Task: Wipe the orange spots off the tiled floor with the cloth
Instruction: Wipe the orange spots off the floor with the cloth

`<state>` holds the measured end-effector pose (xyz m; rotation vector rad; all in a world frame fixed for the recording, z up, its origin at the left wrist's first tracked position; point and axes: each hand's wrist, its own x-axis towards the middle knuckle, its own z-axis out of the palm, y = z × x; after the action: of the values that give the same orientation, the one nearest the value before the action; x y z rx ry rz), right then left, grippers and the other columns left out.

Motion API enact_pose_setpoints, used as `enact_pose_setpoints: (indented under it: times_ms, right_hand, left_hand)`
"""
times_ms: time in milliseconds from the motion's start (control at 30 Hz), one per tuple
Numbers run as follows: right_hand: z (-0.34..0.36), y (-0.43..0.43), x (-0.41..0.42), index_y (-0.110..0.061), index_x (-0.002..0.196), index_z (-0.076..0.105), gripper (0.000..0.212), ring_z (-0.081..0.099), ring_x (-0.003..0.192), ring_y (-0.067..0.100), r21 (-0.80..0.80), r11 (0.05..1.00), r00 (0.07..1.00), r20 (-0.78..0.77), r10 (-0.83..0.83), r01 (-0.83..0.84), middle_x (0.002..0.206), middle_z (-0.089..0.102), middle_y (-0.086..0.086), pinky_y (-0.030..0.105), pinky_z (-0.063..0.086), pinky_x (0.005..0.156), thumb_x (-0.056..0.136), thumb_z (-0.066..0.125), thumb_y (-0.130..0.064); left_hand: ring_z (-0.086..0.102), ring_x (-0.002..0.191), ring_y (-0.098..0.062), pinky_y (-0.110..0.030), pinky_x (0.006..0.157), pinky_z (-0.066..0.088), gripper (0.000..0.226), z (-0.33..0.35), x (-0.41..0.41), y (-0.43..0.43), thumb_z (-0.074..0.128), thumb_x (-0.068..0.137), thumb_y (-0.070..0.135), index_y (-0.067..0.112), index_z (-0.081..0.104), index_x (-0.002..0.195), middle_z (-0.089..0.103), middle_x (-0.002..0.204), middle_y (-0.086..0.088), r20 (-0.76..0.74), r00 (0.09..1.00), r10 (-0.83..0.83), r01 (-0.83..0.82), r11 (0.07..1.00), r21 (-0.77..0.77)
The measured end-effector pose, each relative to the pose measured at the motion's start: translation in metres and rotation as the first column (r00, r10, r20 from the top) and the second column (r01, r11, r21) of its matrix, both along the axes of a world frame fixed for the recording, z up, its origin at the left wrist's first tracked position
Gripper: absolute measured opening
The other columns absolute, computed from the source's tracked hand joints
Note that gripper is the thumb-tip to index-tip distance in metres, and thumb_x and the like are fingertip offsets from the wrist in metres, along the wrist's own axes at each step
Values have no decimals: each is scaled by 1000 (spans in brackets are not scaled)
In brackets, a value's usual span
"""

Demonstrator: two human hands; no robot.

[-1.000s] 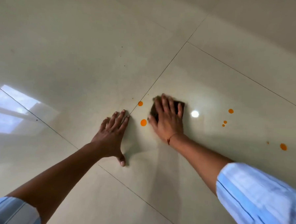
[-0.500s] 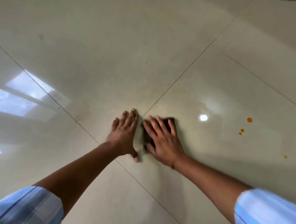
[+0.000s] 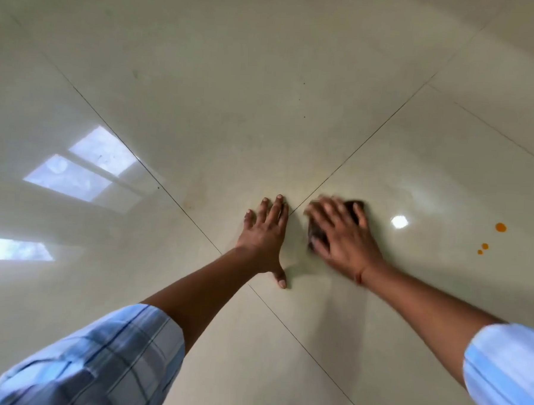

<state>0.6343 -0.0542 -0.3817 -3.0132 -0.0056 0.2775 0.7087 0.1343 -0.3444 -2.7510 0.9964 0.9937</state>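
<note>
Dark fabric shows only at the edges of your right hand (image 3: pixel 341 234). The cloth (image 3: pixel 353 206) lies flat on the tiled floor (image 3: pixel 266 78), just to the right of your left hand (image 3: pixel 264 233). It is pinned under your spread fingers rather than gripped: your palm presses it down and nothing curls round it. The hand is blurred, so finer detail is lost. Your left hand is planted flat with fingers straight, holding nothing and bracing you.

Well to the right of the left hand, beyond a round glare (image 3: pixel 399 222), sit the orange spots: one larger spot (image 3: pixel 500 227) and a small pair (image 3: pixel 485 246) slightly nearer you.

The cloth looks soft, thin and light. On this glossy tile it will likely bunch, or slip out from under the palm, if your pressure is uneven. I'd judge it best handled with the whole palm over its middle and your fingertips on its far edge, sliding it rightward to those spots.
</note>
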Motion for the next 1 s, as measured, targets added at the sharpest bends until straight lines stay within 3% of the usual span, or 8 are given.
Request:
enact_pose_setpoints:
  times_ms: [100,233,333,467,633,833,933,1000]
  right_hand:
    - [-3,2,41,-24,153,27,67,19,148,25,-7,974,973,25,-228,228,160,25,3,55,10,117,92,38,-51]
    - [-3,32,-53,-25,152,29,71,24,147,26,52,998,1000,14,-17,16,160,27,3,55,16,116,88,39,-53]
    - [2,5,-48,-27,153,27,72,21,149,24,61,997,998,-39,59,-56,161,25,1,54,15,116,88,38,-55]
    - [0,-69,34,-27,154,24,65,16,149,23,11,971,971,14,-237,237,162,20,1,52,11,118,95,40,-50]
    - [-1,-191,26,-28,152,25,61,16,148,25,-28,916,916,32,-400,401,161,20,1,54,10,117,96,40,-48]
    - [-11,-215,-53,-28,152,25,67,16,149,26,-24,845,844,70,-532,534,162,20,2,54,8,118,91,29,-56]
    - [-9,-232,-72,-29,152,23,69,16,149,25,-42,861,862,35,-506,507,162,19,1,54,9,117,90,25,-59]
    - [-4,-249,-60,-29,152,23,65,13,149,26,-29,802,802,14,-597,597,163,17,1,54,7,118,93,33,-55]
  left_hand:
    - [-29,141,-32,-50,111,-12,165,-10,1,5,86,37,63,10,-25,146,-30,155,-8,14,1000,-3,3,1000,0]
    - [-26,142,-34,-52,114,-6,162,-4,1,2,87,41,61,7,-24,146,-30,155,-11,4,1000,-16,15,999,32]
    - [-17,144,-36,-53,117,2,155,10,3,-15,87,44,59,6,-13,149,-21,158,-13,6,1000,9,-9,1000,16]
    - [-18,145,-34,-48,117,1,154,10,6,-61,86,42,62,8,-8,150,-22,158,-11,74,990,-122,129,987,-94]
    - [-19,144,-36,-54,115,0,155,5,-21,-171,88,44,59,10,-13,150,-24,157,-9,-72,980,-188,174,971,-161]
    - [-32,134,-47,-72,103,-7,158,-6,-61,-234,88,47,55,10,-27,145,-38,150,-12,-90,975,-203,204,979,3]
    - [-28,136,-49,-72,105,-1,158,-2,-62,-239,87,46,59,10,-27,145,-37,151,-13,-59,974,-217,220,974,49]
    - [-24,138,-50,-71,108,6,159,2,-64,-240,87,45,60,10,-25,146,-34,152,-14,-37,975,-221,223,972,75]
